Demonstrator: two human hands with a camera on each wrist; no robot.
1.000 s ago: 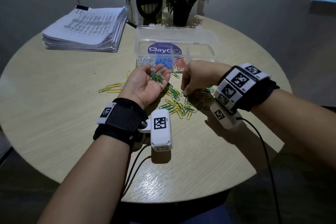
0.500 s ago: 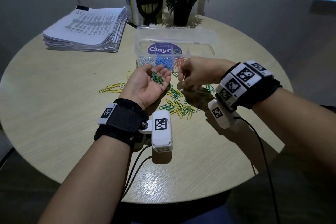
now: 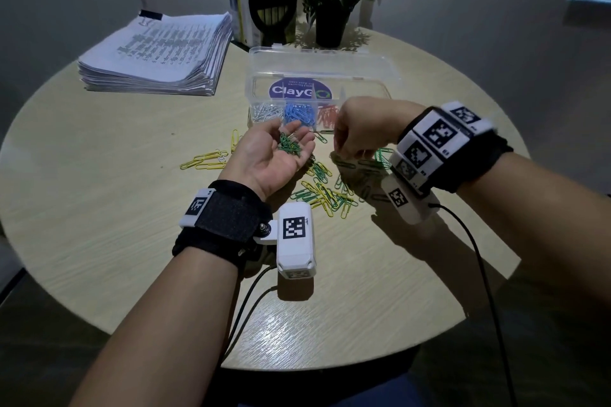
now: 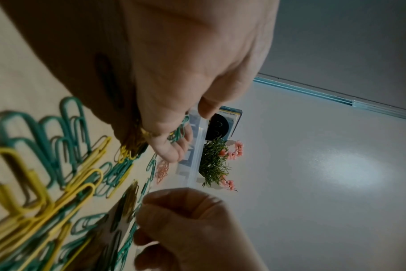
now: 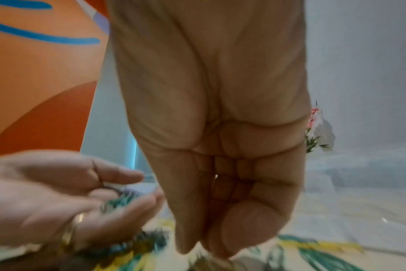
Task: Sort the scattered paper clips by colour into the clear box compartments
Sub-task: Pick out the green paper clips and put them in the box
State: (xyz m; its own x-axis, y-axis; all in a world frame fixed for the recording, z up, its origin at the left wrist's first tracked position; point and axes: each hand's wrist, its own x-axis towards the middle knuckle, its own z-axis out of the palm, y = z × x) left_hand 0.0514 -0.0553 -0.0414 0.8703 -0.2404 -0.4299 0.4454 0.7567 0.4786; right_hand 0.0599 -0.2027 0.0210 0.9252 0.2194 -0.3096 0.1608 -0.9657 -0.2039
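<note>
Round wood-grain table (image 3: 99,208), dim room. Clear box (image 3: 317,82) at 12 o'clock: white, blue and red clips already in its compartments. Loose pile of green and yellow paper clips (image 3: 327,192) at centre, a yellow cluster (image 3: 206,160) at 9 o'clock. Your left hand (image 3: 274,155) lies palm-up, fingers relaxed, cradling green clips (image 3: 289,147). Your right hand (image 3: 358,130) has fingers curled, tips pinched above the pile; whether they hold a clip you cannot tell. Handling, as judged: light, stiff, slick wire, prone to interlocking. Pinch one loop end and lift singly.
</note>
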